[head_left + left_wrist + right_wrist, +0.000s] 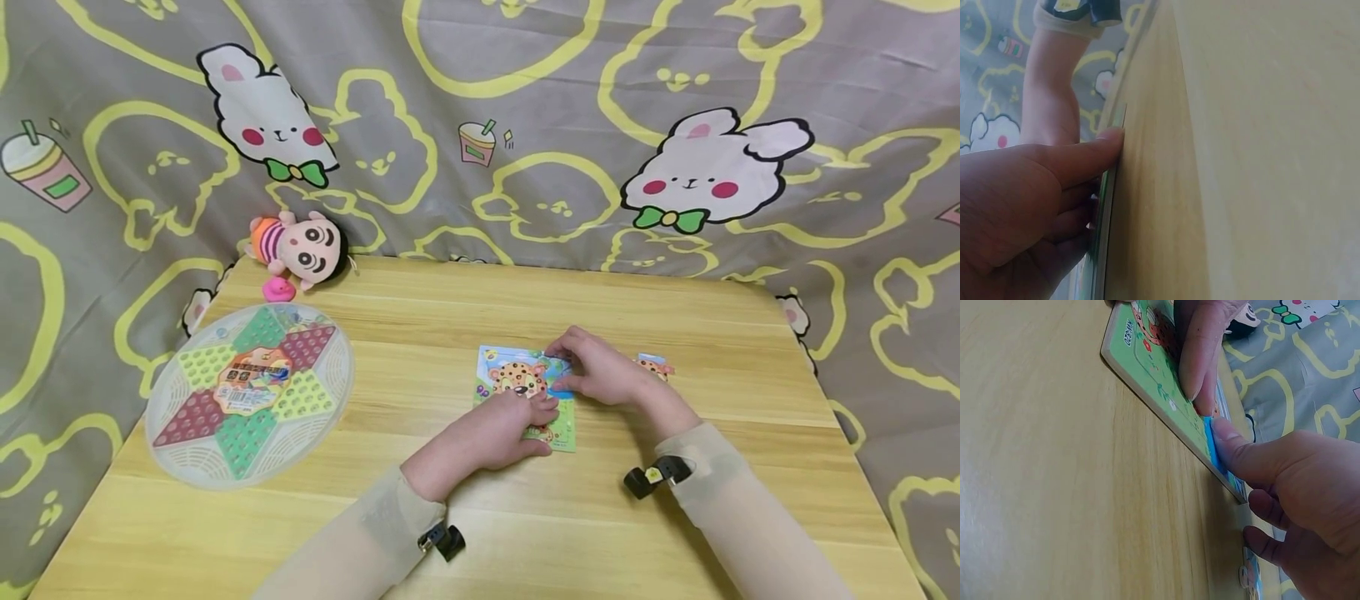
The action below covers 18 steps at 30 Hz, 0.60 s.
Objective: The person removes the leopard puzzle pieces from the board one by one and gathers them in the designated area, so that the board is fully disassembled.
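A puzzle board [564, 425] with a spotted leopard cartoon lies on the wooden table. My left hand [504, 432] rests over its lower left part, the fingers reaching across the picture. In the left wrist view, the left thumb [1100, 149] is along the board's near edge. My right hand [603, 368] is at the upper right corner of the board, bent over it. The right thumb [1230, 442] presses on a blue patch of the picture, right beside the left fingertips [1192, 381]; the right index fingertip is hidden in that view.
A small leopard-print piece [654, 365] lies right of the board, partly behind my right hand. At the left is a round Chinese checkers board [174, 375]. A plush doll [300, 246] and a pink toy duck [279, 289] sit at the back left corner. Patterned curtain [525, 117] surrounds the table.
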Tool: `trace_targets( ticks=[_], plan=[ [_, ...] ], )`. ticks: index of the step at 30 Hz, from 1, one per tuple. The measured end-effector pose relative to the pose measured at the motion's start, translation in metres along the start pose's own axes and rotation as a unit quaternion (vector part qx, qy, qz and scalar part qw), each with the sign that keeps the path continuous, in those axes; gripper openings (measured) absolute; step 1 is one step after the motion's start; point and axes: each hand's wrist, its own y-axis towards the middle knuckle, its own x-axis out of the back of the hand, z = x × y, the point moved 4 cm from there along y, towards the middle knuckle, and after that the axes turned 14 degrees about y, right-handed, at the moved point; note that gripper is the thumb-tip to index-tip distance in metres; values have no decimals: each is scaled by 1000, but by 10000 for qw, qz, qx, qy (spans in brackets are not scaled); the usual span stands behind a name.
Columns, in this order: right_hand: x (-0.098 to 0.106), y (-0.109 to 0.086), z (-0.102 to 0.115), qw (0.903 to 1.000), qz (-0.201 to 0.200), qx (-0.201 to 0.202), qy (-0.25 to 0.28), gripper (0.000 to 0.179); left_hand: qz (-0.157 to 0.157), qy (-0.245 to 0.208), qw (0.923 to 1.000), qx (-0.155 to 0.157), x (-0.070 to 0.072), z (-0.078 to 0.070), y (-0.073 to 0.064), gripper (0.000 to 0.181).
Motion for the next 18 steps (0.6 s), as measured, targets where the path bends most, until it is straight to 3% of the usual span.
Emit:
trace_targets(
  ticks=[18],
  plan=[
    [-1, -4, 0, 9993, -188, 140, 280, 43, -54, -48, 10000, -43, -1, -1, -1, 57]
  ],
)
